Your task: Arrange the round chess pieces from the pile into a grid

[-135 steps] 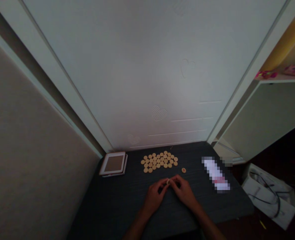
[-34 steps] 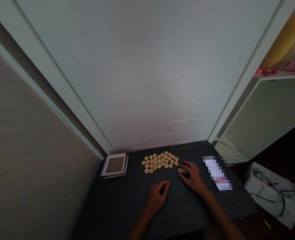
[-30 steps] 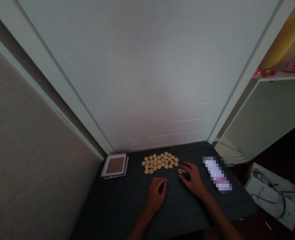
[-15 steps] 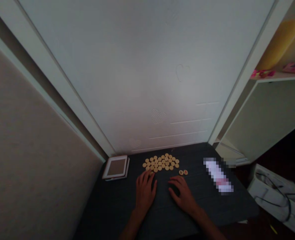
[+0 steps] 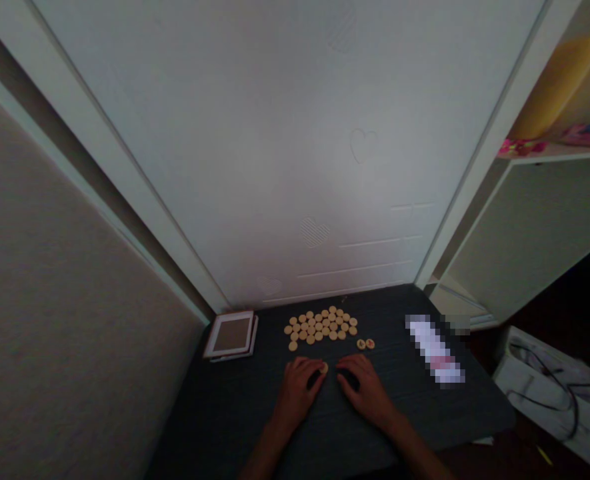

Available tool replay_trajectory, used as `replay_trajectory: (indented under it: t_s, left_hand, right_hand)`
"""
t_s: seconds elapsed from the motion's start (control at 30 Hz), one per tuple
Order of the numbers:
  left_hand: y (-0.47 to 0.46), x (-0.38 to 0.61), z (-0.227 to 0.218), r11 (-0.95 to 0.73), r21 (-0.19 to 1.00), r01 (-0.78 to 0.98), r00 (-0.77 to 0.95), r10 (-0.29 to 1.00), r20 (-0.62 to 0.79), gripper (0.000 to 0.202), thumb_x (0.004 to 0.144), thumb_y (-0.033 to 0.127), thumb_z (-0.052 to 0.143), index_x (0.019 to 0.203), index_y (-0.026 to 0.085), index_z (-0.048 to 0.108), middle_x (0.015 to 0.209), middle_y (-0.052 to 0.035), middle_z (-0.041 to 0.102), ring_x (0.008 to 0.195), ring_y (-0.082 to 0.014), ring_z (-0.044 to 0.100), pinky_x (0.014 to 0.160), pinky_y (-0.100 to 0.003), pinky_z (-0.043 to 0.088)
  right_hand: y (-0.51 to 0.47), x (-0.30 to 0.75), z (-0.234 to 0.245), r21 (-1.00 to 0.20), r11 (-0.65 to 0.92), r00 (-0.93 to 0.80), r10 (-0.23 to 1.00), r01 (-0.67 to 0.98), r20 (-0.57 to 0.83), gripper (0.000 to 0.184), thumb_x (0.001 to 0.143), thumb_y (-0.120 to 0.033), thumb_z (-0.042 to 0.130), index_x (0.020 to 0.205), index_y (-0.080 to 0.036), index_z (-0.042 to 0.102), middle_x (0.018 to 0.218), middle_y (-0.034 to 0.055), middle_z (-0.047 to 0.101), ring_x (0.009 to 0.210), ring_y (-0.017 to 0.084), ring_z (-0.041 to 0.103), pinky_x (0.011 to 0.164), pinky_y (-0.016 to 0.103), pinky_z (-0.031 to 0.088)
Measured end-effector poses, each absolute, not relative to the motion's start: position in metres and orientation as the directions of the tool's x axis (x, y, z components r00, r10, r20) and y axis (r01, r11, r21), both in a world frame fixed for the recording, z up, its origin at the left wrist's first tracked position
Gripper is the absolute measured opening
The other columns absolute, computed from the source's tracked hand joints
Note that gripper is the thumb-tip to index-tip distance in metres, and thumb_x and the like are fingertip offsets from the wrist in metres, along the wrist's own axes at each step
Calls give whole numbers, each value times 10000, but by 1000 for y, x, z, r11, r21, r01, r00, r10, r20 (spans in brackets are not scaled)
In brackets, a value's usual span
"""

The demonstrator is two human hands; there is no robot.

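Between the thumb and fingers of my left hand [image 5: 299,390] is a small round wooden disc [image 5: 325,368]. My right hand [image 5: 363,387] rests just to the right, its fingers curved with a gap to the thumb and nothing between them. Beyond both hands lies a cluster of similar plain wooden discs [image 5: 319,325], packed side by side on the dark table [image 5: 245,400]. One disc [image 5: 293,347] sits at the cluster's near left edge. Two discs with marked faces [image 5: 365,345] lie side by side past my right hand; the marks are too small to read.
A stack of framed boards [image 5: 232,335] lies at the table's back left. Toward the right lies a pixelated pale object [image 5: 435,350]. A white panel with hearts [image 5: 255,167] rises behind the table. On the floor at right stands a white box with a cable [image 5: 549,393].
My left hand has drawn back from the cluster's near edge and moved right, now pinching a disc. My right hand has barely moved.
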State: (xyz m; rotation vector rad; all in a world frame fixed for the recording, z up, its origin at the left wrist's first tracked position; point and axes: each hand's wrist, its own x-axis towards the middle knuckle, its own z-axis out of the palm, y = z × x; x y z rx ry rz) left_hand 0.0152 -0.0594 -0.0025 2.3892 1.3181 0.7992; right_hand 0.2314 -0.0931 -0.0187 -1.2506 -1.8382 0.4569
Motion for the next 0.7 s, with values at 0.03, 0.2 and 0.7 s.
replay_trajectory:
  t_s: [0.03,0.2,0.7]
  left_hand:
    - [-60,18,-1,-537,511,671,430,844,322,183,948,259,620,1108,292,704,1138,-23,746,1065,-258,648,935,-458,495]
    - [-65,29,3,-545,557,626,460,836,300,162,937,231,616,1068,280,697,1089,-28,747,1036,-250,653,929,-441,491]
    - [-66,32,-5,-527,623,578,442,844,304,143,953,277,627,1081,270,690,1055,-36,740,1018,-244,650,927,-421,517]
  right_hand:
    - [-93,231,-19,-689,434,-147,888,580,435,239,931,-220,596,1155,-265,664,1092,76,687,1076,266,621,957,467,510]
    - [-93,231,-23,-678,438,-174,889,590,423,247,909,-201,617,1142,-267,665,1081,64,702,1058,261,631,948,453,498]
    - [-90,230,-18,-636,459,-264,885,620,383,252,931,-177,602,1152,-279,669,1069,53,729,1034,257,648,906,425,503]
